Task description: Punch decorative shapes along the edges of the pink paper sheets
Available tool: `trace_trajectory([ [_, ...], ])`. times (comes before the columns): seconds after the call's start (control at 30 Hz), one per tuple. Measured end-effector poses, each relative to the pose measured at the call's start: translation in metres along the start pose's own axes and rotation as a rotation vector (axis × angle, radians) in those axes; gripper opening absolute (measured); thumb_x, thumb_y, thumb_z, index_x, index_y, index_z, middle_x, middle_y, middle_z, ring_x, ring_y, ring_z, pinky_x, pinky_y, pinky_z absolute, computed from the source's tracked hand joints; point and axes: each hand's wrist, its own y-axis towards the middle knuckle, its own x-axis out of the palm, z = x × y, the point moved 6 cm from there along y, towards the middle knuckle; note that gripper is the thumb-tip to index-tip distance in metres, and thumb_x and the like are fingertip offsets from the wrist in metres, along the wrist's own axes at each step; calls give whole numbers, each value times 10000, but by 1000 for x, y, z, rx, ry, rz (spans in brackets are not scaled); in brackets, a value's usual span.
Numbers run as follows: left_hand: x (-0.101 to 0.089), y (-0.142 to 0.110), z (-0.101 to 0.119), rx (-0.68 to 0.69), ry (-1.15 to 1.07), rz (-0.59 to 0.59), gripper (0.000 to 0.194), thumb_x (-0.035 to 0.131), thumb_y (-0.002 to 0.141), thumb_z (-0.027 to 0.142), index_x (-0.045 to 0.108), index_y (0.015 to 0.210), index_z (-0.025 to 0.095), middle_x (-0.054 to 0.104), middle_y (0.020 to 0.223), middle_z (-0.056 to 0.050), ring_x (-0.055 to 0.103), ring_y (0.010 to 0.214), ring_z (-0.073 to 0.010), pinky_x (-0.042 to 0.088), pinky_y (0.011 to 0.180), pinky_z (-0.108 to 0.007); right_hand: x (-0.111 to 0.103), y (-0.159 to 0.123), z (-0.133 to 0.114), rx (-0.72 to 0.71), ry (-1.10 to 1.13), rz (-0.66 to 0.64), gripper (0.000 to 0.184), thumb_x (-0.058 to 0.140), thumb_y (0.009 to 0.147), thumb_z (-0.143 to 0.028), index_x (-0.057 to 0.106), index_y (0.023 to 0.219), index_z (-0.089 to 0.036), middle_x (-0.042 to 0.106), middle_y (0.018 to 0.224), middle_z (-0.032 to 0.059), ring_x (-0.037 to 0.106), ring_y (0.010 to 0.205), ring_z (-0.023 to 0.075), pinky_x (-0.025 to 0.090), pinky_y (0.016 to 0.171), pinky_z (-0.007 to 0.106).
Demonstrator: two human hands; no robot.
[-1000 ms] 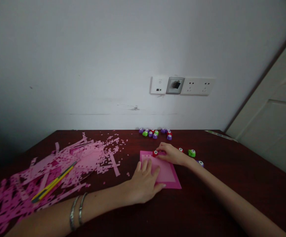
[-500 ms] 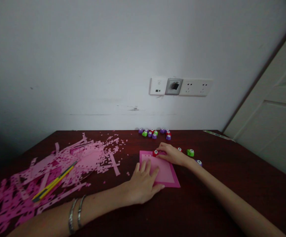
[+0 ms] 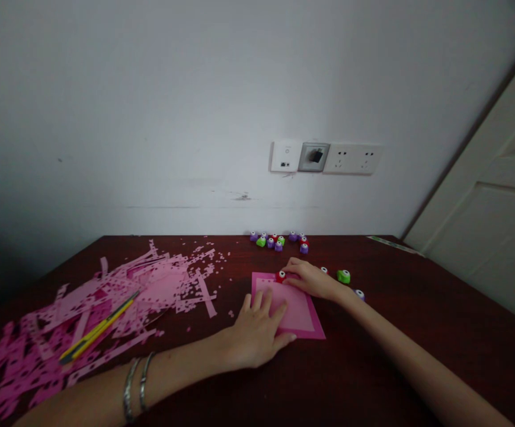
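A light pink sheet of paper (image 3: pixel 299 314) lies on top of a larger, deeper pink sheet (image 3: pixel 316 333), which shows as a border around it. My left hand (image 3: pixel 257 335) rests flat over the left side of both sheets, fingers spread. At the upper edge of the light sheet, my right hand (image 3: pixel 309 279) grips a small red craft punch (image 3: pixel 281 277) with a white button on top. A row of small marks shows on the paper just left of that punch. My right fingers partly cover the sheets' top right area.
Pink punched strips (image 3: pixel 119 308) and tiny cut-outs spread over the left of the dark wooden table (image 3: pixel 373 379), with a yellow utility knife (image 3: pixel 99 329) on them. Several coloured punches (image 3: pixel 270 242) stand near the wall; a green punch (image 3: pixel 343 276) and others sit right of my hand.
Almost nothing differs. Both hands, the sheets and the red craft punch keep their places, with only a very slight shift of the whole view.
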Motion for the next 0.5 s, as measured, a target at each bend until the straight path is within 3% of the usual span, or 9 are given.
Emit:
trace_trajectory([
  [0.33, -11, 2, -1, 14, -27, -20, 665, 98, 854, 610, 295, 1361, 228, 228, 1431, -166, 168, 1305, -359, 160, 995, -565, -4, 4, 5, 4, 56, -23, 241, 549, 766, -197, 651, 981, -161, 551, 873, 60, 539, 768, 163, 423, 718, 279],
  [0.5, -8, 2, -3, 6, -31, -32, 667, 108, 849, 619, 270, 1372, 238, 223, 1436, -155, 174, 1303, -361, 156, 995, -571, -5, 4, 1, -5, 38, -35, 219, 529, 783, -198, 641, 966, -154, 550, 890, 66, 537, 778, 163, 421, 725, 277],
])
